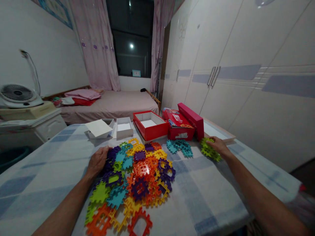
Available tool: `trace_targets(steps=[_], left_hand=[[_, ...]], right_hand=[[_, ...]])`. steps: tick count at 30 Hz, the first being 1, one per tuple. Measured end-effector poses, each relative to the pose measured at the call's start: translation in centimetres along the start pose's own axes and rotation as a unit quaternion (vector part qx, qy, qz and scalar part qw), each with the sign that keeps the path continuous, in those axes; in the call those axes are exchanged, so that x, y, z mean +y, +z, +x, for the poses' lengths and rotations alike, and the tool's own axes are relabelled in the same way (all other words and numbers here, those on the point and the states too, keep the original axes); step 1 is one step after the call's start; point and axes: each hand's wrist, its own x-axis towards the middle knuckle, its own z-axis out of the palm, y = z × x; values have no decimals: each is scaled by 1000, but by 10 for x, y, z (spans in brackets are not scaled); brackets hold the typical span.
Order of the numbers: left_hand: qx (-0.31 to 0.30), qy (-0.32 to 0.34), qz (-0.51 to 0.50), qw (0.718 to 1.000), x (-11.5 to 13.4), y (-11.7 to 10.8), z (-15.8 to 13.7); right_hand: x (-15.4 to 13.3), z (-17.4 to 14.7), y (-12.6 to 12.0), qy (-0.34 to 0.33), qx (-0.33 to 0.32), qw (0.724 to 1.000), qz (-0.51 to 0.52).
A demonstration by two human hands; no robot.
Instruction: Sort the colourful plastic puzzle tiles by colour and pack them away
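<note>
Nearest the camera: an orange square frame tile [139,225] lies at the near edge of a mixed pile of interlocking plastic tiles [137,173], colours orange, yellow, purple, teal, green, spread on a table covered with a blue-and-white checked cloth [204,193].

Left hand [97,160]: palm down on the left edge of the pile, fingers curled loosely over purple tiles. In contact; whether it actually grips a tile, cannot tell.

Right hand [218,146]: reaches out to the right, fingers closed around part of a small heap of green tiles [209,150], which sits apart from the main pile, near the far right table edge.

Between the two heaps: a separate cluster of teal tiles [180,146], untouched, just in front of the boxes.

Behind the tiles, left to right: a white box with loose lid [99,128], a second open white box [124,127], an open red box with white interior [150,125], a red printed toy box [179,126] with a red lid [193,119] leaning against it.

Background: bed [110,105] under a dark window [131,36] with pink curtains, fan [17,95] at left, white wardrobe [246,75] along the right wall.
</note>
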Motion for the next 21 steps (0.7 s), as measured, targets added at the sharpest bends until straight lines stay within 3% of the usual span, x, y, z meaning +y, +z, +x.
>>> trace_targets(steps=[7, 10, 12, 14, 17, 21], left_hand=[[12, -4, -12, 1000, 5, 2, -5], [27, -10, -23, 999, 4, 3, -4], [34, -16, -35, 999, 5, 3, -3], [37, -19, -46, 998, 6, 3, -4], [40, -20, -60, 997, 6, 2, -4], [45, -26, -71, 996, 3, 4, -4]], right_hand=[[-10, -10, 7, -32, 34, 992, -113], [-33, -29, 16, -142, 92, 973, -160], [-59, -50, 27, -235, 88, 961, -118], [-93, -74, 40, -301, 30, 952, -50], [-148, -112, 63, -350, -111, 929, 40], [-213, -151, 99, -447, -242, 855, 100]])
